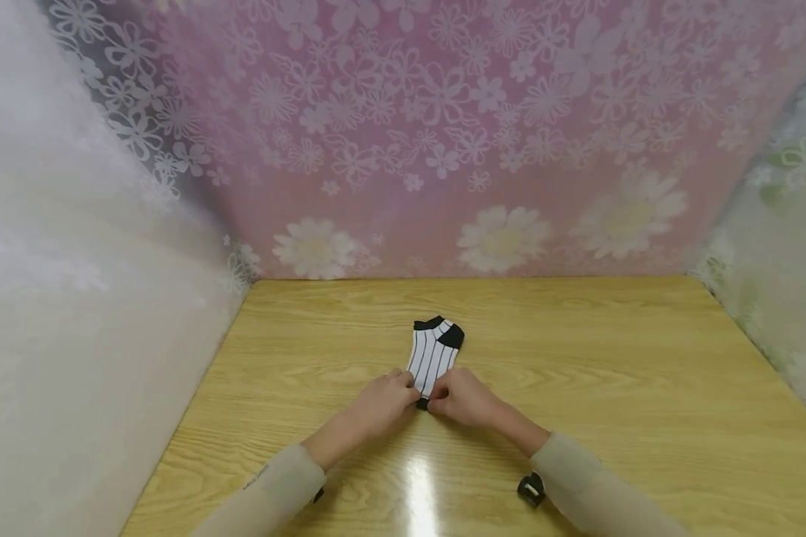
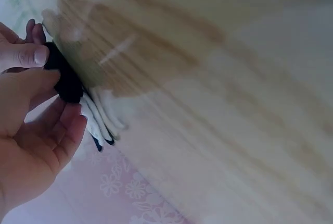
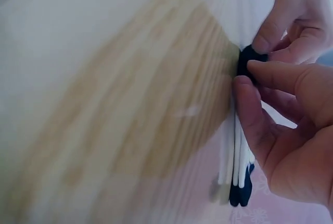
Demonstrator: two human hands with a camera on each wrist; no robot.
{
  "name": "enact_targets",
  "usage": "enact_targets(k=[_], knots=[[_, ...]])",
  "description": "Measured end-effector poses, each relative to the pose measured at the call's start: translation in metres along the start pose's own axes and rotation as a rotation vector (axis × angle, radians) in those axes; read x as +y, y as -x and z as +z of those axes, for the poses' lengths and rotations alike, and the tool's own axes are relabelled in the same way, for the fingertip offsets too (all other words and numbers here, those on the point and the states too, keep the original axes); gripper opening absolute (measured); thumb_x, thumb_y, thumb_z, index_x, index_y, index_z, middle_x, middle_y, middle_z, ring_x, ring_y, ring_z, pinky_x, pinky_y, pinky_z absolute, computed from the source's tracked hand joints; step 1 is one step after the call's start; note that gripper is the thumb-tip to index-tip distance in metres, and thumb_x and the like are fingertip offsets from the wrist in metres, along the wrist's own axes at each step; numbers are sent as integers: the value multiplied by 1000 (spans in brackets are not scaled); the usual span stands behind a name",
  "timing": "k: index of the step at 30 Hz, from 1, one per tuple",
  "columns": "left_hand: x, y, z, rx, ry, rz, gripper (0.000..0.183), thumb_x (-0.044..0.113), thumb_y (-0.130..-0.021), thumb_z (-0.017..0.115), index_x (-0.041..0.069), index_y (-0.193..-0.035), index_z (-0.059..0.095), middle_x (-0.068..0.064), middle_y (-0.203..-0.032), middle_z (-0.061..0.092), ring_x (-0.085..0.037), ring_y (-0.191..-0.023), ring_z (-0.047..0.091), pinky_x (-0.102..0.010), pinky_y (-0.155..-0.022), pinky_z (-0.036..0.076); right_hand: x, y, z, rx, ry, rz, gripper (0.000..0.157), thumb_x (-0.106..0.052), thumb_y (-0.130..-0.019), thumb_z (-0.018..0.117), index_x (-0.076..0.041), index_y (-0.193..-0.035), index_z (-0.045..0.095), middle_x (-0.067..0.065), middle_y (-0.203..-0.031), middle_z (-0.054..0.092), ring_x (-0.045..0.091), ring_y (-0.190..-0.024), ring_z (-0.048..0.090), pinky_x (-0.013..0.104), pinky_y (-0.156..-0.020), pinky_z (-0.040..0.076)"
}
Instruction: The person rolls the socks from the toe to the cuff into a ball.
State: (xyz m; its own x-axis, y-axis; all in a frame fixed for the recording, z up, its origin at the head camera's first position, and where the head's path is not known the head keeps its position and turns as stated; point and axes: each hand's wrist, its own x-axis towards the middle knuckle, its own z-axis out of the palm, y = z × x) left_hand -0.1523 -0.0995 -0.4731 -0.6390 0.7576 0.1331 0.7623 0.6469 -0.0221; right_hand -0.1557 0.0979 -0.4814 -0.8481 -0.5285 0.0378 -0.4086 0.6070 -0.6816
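A white sock [image 1: 433, 356] with thin black stripes and black ends lies flat in the middle of the wooden table [image 1: 611, 373], pointing away from me. My left hand [image 1: 408, 395] and right hand [image 1: 438, 400] meet at its near end, and each pinches the black edge there. In the left wrist view, thumb and fingers of the left hand [image 2: 54, 86] close on the black end of the sock [image 2: 66, 84]. The right wrist view shows the right hand [image 3: 244, 73] pinching the same black end of the sock [image 3: 246, 60], striped part hanging past it.
A pink flowered sheet [image 1: 443, 149] walls off the back of the table. Pale translucent sheets stand at the left [image 1: 74, 298] and right [image 1: 779, 261]. A small black device [image 1: 530, 488] sits at my right wrist. Bare wood surrounds the sock.
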Motion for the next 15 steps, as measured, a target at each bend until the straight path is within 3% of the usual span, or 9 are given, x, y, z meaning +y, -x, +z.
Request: enact_targets(k=[4, 8, 12, 15], knots=[[-5, -1, 2, 11, 116, -41, 10, 11, -93, 67, 15, -89, 76, -2, -88, 59, -16, -79, 52, -24, -66, 47, -1, -1, -2, 15, -56, 20, 13, -4, -84, 75, -7, -72, 72, -7, -57, 60, 1, -49, 50, 20, -47, 42], [-9, -6, 1, -48, 207, -69, 10, 10, -96, 63, 14, -91, 72, -1, -90, 61, -16, -81, 54, -25, -68, 48, 0, 0, -1, 23, -57, 29, 13, -3, -84, 73, -7, -72, 71, -5, -56, 59, 3, -47, 50, 20, -47, 43], [-11, -12, -1, -105, 264, -75, 11, 8, -97, 62, 12, -90, 70, 0, -87, 64, -15, -80, 58, -25, -70, 50, -5, 4, 1, 52, 79, 17, 13, -6, -84, 73, -12, -74, 69, -8, -63, 58, 5, -57, 50, 23, -54, 43], [-11, -16, -3, -144, 369, -113, 12, 7, -96, 63, 11, -89, 71, 1, -85, 67, -11, -79, 61, -23, -70, 51, -11, 7, 3, 80, 220, -23, 13, -9, -85, 73, -14, -75, 66, -6, -71, 56, 8, -65, 50, 25, -57, 43]])
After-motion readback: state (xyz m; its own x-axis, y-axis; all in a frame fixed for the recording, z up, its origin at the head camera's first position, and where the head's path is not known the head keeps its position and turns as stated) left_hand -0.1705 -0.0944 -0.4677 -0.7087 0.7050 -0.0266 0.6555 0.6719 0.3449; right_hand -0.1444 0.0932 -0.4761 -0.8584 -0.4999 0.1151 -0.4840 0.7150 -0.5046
